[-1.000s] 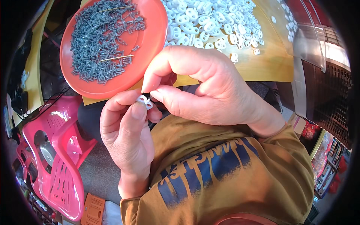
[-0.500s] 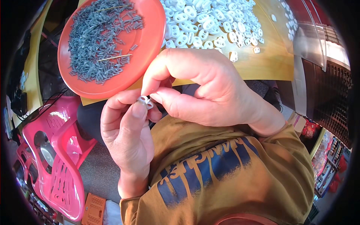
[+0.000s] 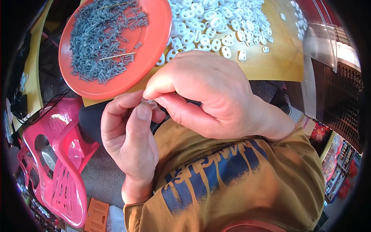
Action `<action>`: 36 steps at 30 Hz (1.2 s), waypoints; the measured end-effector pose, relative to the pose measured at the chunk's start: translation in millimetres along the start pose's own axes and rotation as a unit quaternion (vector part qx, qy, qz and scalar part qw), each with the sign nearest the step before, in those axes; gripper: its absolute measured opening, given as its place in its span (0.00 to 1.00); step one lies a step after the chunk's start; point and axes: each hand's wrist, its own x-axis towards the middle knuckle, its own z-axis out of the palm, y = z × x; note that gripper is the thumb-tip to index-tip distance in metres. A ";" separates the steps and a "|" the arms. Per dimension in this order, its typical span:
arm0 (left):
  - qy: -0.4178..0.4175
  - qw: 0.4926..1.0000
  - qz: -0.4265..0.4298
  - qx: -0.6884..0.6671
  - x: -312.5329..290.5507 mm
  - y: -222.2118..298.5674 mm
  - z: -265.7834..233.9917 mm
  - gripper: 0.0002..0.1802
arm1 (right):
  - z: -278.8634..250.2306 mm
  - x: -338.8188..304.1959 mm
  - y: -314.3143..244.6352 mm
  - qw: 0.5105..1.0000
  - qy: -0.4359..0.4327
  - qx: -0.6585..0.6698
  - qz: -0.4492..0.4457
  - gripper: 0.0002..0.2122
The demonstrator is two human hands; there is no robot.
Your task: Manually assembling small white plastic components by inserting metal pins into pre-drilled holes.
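Between the thumb and fingers of my left hand (image 3: 131, 135) is a small white two-hole cord lock (image 3: 152, 104), held just off the table's near edge. My right hand (image 3: 210, 91) curls over it from the right, thumb and index finger closed at the piece. Those fingers cover most of it, and whether a spring is in the pinch cannot be seen. Up and to the left, an orange-red plate (image 3: 156, 42) bears a heap of small grey metal springs (image 3: 92, 46) and two thin tan sticks. Many loose white cord lock pieces (image 3: 232, 25) are spread beyond my right hand.
The yellowish wooden table (image 3: 278, 65) ends just in front of my body. A clear plastic bin (image 3: 319, 42) with more white bits stands at the right. Pink plastic chairs (image 3: 58, 154) and an orange box (image 3: 96, 215) are on the left.
My right hand has tilted and closed further over the cord lock, hiding more of it. Both hands stay nearly in place; my left has shifted slightly leftward.
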 end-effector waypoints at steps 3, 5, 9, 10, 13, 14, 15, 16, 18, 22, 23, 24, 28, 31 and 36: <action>0.004 1.000 -0.013 -0.008 -0.5 -0.1 -0.7 0.09 | -0.5 -1.7 -1.3 1.000 -0.004 -0.005 0.008 0.08; 0.012 1.000 -0.019 -0.007 -0.8 -0.2 0.5 0.09 | -1.6 -3.1 -2.0 1.000 -0.005 -0.005 0.013 0.08; -0.003 1.000 -0.013 -0.022 -1.2 2.2 -0.8 0.09 | -2.5 -2.7 -4.1 1.000 -0.015 0.013 0.017 0.08; -0.005 1.000 -0.013 -0.019 -1.3 2.0 -2.0 0.09 | -2.2 -2.9 -3.9 1.000 -0.015 0.015 0.017 0.08; -0.007 1.000 -0.019 -0.020 -1.6 0.6 -2.1 0.08 | -3.1 -3.2 -2.7 1.000 -0.016 -0.006 0.010 0.08; -0.007 0.999 -0.024 -0.024 -1.7 -0.1 -1.7 0.08 | -3.5 -3.2 -3.3 1.000 -0.015 -0.007 0.011 0.08; -0.013 0.999 -0.025 -0.025 -2.1 0.5 -0.5 0.08 | -5.0 -2.4 -6.1 0.999 -0.018 0.012 0.033 0.07; -0.013 1.000 -0.014 -0.003 -3.4 1.2 0.3 0.08 | -6.1 -2.1 -9.1 0.998 -0.020 0.031 0.054 0.06; -0.021 0.998 0.010 0.055 -5.6 0.5 -0.2 0.08 | -0.4 -2.7 -11.1 0.991 -0.020 0.067 0.112 0.04; -0.003 0.993 0.025 0.115 -7.9 -5.6 -5.1 0.08 | 1.0 -11.0 -0.8 0.989 -0.055 0.080 0.108 0.06; 0.005 0.992 0.017 0.123 -8.6 -6.1 -4.5 0.07 | 1.1 -12.3 1.0 0.984 -0.057 0.108 0.129 0.05; 0.010 0.993 0.002 0.117 -9.6 -6.7 -7.4 0.07 | 3.4 -13.6 1.1 0.977 -0.057 0.138 0.149 0.05; 0.029 0.996 -0.071 0.034 -9.4 -10.9 -9.0 0.07 | 1.3 -21.6 1.4 0.968 0.000 0.167 0.187 0.02; 0.028 0.996 -0.088 -0.009 -8.9 -9.6 1.3 0.09 | -0.8 -24.5 3.4 0.979 0.015 0.133 0.151 0.03; 0.024 0.996 -0.079 0.021 -3.0 -15.3 12.2 0.09 | -10.6 -23.1 9.3 0.988 0.021 0.102 0.110 0.05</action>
